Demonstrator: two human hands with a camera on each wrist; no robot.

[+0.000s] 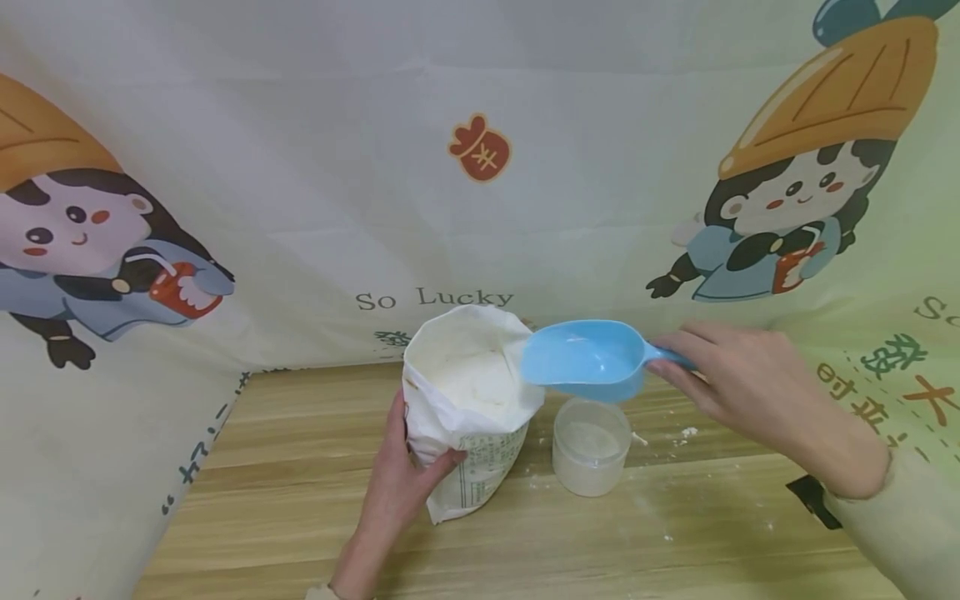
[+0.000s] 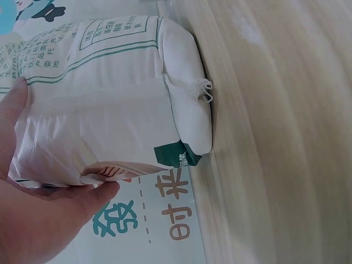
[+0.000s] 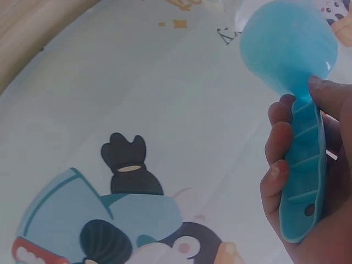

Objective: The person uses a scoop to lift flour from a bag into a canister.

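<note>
With the left hand (image 1: 405,479) gripping the bag (image 1: 491,442) and the right hand (image 1: 738,383) wrapped round the blue scoop (image 1: 588,354), I'd go slow and level, less spillage imo.

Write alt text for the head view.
A right hand holds a blue scoop near the mouth of an open white bag of powder, which the left hand grips; a translucent round tub stands on the wood-grain table.

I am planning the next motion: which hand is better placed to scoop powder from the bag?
Probably the right hand: it grips the blue scoop by the open bag, which the left hand holds.
</note>
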